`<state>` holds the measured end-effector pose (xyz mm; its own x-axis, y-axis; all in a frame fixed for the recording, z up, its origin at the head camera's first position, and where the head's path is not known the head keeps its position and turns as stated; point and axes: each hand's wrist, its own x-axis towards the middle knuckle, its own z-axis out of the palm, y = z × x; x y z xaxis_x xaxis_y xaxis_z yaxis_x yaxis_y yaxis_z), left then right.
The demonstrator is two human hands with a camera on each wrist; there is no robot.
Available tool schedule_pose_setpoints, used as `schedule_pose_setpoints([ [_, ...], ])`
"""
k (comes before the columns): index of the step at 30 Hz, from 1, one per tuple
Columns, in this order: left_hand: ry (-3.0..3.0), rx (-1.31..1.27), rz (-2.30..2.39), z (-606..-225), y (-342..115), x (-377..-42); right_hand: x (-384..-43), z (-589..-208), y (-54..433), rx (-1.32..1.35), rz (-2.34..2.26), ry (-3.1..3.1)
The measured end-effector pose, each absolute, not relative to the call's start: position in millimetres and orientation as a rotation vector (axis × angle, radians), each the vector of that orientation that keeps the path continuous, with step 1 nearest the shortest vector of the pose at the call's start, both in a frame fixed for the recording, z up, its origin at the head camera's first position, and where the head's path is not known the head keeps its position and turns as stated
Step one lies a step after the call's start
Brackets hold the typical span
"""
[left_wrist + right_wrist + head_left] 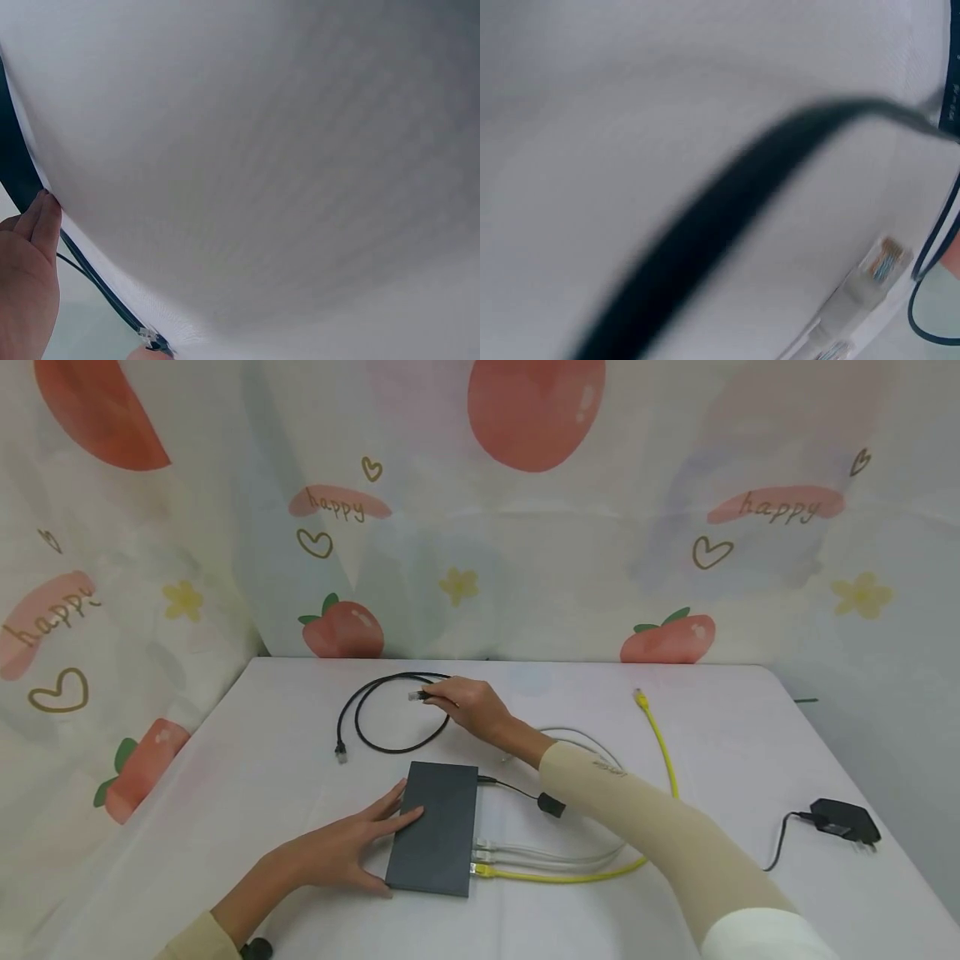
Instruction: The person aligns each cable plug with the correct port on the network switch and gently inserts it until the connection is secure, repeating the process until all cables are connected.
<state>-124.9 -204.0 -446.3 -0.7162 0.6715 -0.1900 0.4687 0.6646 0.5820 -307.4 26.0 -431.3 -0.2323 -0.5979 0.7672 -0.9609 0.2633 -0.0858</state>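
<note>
A dark grey network switch point(432, 831) lies flat on the table in the head view. My left hand point(337, 853) rests against its left side with spread fingers, one fingertip on the top and the thumb at the near corner. Farther back, my right hand point(471, 703) pinches one end of a black network cable point(390, 751), its clear plug point(414, 696) pointing left. The cable's other plug lies on the table to the left. A blurred stretch of black cable point(739, 195) crosses the right wrist view. In the left wrist view, my left hand point(30, 277) touches the switch's dark edge point(16, 150).
A yellow cable point(570, 878) and grey cables point(555, 860) are plugged into the switch's right side, beside a thin black power lead point(513, 787). A black power adapter point(843, 820) lies at the table's right. Loose clear plugs point(885, 262) show in the right wrist view.
</note>
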Motion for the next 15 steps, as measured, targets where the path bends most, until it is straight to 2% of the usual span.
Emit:
schedule_pose_setpoints([
  [15,2.475,0.831,0.717,-444,-203,-124,-303,-422,54,1.365,0.837,-2.056],
])
